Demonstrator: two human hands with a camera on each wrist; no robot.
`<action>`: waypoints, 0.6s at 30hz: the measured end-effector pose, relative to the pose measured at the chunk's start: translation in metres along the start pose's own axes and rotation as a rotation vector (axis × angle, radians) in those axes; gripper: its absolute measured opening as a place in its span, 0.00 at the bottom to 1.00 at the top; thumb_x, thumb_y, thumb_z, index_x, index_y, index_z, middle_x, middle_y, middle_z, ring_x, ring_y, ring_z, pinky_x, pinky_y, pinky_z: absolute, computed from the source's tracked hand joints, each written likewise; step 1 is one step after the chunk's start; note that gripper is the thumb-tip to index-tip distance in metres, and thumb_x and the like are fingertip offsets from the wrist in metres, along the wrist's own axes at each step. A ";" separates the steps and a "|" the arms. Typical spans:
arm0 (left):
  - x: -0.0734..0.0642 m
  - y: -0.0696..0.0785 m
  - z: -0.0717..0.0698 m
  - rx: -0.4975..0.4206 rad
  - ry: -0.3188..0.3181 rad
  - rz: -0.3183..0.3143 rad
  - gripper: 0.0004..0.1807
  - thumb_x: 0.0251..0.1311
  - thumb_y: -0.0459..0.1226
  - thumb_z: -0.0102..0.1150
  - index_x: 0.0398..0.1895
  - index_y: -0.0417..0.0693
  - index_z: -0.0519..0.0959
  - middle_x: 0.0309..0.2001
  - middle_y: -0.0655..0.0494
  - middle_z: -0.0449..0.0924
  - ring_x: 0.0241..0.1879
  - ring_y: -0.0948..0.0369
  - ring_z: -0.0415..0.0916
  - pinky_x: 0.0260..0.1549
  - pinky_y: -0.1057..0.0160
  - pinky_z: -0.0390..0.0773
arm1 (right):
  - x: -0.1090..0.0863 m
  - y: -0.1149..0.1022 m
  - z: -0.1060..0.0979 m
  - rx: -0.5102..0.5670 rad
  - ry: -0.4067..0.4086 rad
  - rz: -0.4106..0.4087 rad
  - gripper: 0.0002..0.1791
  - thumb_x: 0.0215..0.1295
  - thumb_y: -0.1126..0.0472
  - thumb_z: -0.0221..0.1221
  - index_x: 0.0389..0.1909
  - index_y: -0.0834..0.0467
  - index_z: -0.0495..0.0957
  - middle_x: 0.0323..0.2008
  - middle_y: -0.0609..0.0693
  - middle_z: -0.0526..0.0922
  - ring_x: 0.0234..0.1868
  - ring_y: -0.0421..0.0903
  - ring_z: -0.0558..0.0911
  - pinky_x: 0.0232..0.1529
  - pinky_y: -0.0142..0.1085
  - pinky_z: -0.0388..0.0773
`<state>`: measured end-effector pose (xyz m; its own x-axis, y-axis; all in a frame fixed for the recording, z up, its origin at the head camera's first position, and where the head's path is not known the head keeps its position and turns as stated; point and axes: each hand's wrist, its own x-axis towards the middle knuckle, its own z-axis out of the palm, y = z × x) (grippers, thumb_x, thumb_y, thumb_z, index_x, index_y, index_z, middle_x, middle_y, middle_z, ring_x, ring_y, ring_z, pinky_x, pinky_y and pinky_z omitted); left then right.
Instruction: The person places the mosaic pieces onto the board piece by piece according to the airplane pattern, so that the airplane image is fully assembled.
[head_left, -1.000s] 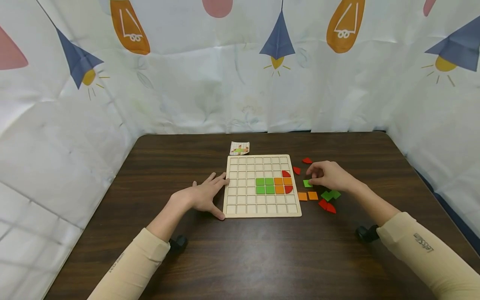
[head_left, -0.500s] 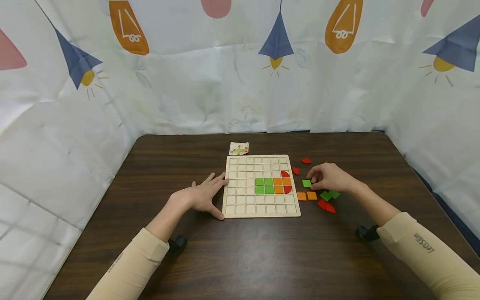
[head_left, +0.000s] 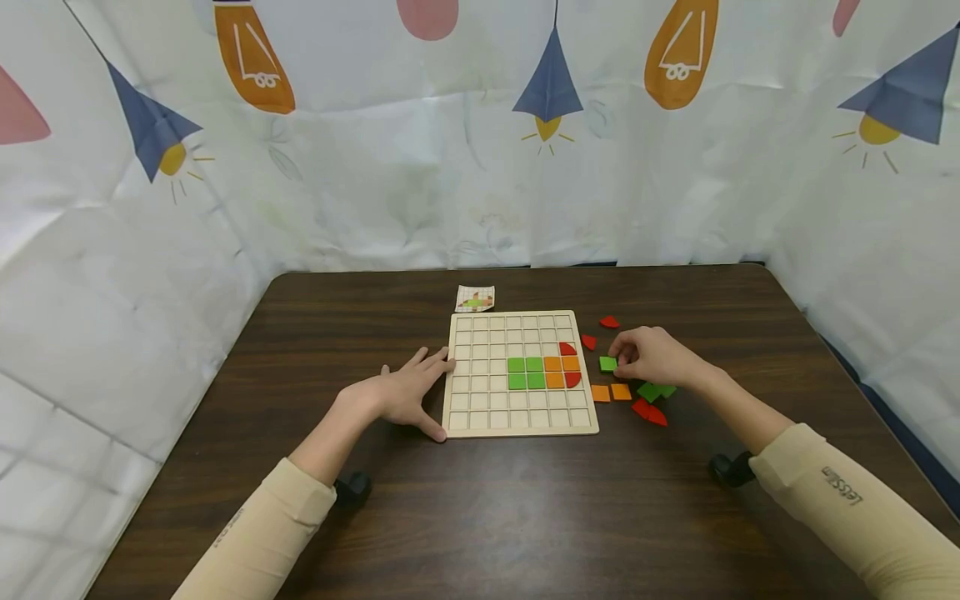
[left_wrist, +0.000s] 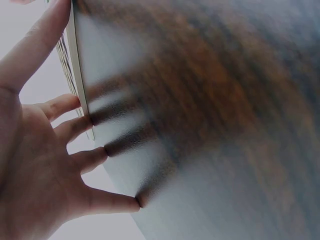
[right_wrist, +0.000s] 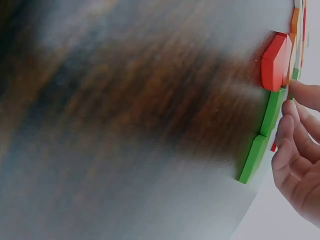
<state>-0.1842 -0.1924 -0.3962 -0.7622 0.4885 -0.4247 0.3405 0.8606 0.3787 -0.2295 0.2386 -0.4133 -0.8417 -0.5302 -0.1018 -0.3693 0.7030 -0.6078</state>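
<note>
A pale wooden grid board (head_left: 480, 405) lies flat on the table. Set into its right half are a block of green squares (head_left: 526, 373), several orange squares (head_left: 553, 372) and two red rounded pieces (head_left: 567, 348). Along the board's left edge rests my left hand (head_left: 401, 396), fingers spread, thumb at the near left corner. Right of the board, my right hand (head_left: 656, 357) pinches a green square tile (head_left: 608, 364) by its right side, close over the table. In the right wrist view its fingertips (right_wrist: 290, 107) meet, and the tile is mostly hidden behind them.
Two orange squares (head_left: 611, 392) lie beside the board's right edge. Loose green squares (head_left: 657, 391) and red pieces (head_left: 649, 412) sit below the right hand; two more red pieces (head_left: 610, 322) lie beyond it. A small pattern card (head_left: 476, 298) is behind the board.
The right hand's fingers have slid to the green tile's right side, uncovering more of it. The left hand keeps its place at the board, and the whole view has shifted slightly.
</note>
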 end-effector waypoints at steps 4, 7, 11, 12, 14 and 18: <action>-0.001 0.001 0.000 0.002 -0.004 -0.004 0.64 0.50 0.59 0.78 0.84 0.51 0.49 0.84 0.51 0.32 0.81 0.45 0.28 0.62 0.19 0.40 | 0.002 -0.003 -0.001 -0.019 0.024 -0.012 0.10 0.65 0.67 0.68 0.45 0.65 0.82 0.29 0.46 0.81 0.29 0.44 0.77 0.32 0.39 0.77; -0.001 0.000 0.000 0.000 -0.003 -0.004 0.64 0.50 0.59 0.78 0.84 0.51 0.50 0.84 0.51 0.32 0.81 0.45 0.28 0.62 0.19 0.40 | 0.004 -0.007 -0.001 -0.029 0.034 -0.020 0.11 0.65 0.66 0.68 0.46 0.65 0.82 0.29 0.46 0.82 0.30 0.44 0.78 0.33 0.40 0.78; 0.001 0.000 0.001 -0.004 0.001 -0.002 0.64 0.50 0.59 0.77 0.84 0.51 0.50 0.84 0.50 0.32 0.80 0.44 0.28 0.61 0.18 0.41 | 0.007 -0.011 0.001 -0.035 0.043 -0.030 0.11 0.65 0.66 0.68 0.46 0.64 0.83 0.31 0.46 0.84 0.32 0.44 0.80 0.36 0.41 0.80; 0.001 -0.001 0.001 -0.005 0.001 -0.002 0.64 0.50 0.59 0.78 0.84 0.51 0.50 0.84 0.50 0.33 0.80 0.44 0.28 0.61 0.18 0.41 | 0.008 -0.012 0.001 -0.038 0.046 -0.030 0.10 0.65 0.66 0.68 0.46 0.64 0.83 0.32 0.46 0.84 0.33 0.44 0.81 0.37 0.41 0.80; 0.001 -0.001 0.002 -0.006 0.002 0.000 0.64 0.50 0.60 0.77 0.84 0.50 0.50 0.84 0.50 0.33 0.80 0.44 0.28 0.61 0.18 0.41 | 0.010 -0.015 0.002 -0.040 0.050 -0.028 0.11 0.65 0.66 0.68 0.46 0.64 0.83 0.33 0.47 0.85 0.35 0.45 0.82 0.39 0.42 0.82; 0.001 -0.002 0.001 -0.007 0.004 0.004 0.64 0.50 0.59 0.78 0.84 0.50 0.50 0.84 0.51 0.33 0.80 0.44 0.28 0.61 0.18 0.41 | 0.014 -0.020 0.005 -0.048 0.059 -0.034 0.11 0.66 0.66 0.68 0.47 0.66 0.83 0.35 0.48 0.86 0.37 0.46 0.83 0.40 0.44 0.83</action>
<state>-0.1847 -0.1934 -0.3982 -0.7632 0.4911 -0.4199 0.3395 0.8577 0.3862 -0.2321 0.2151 -0.4062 -0.8497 -0.5261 -0.0348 -0.4150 0.7081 -0.5713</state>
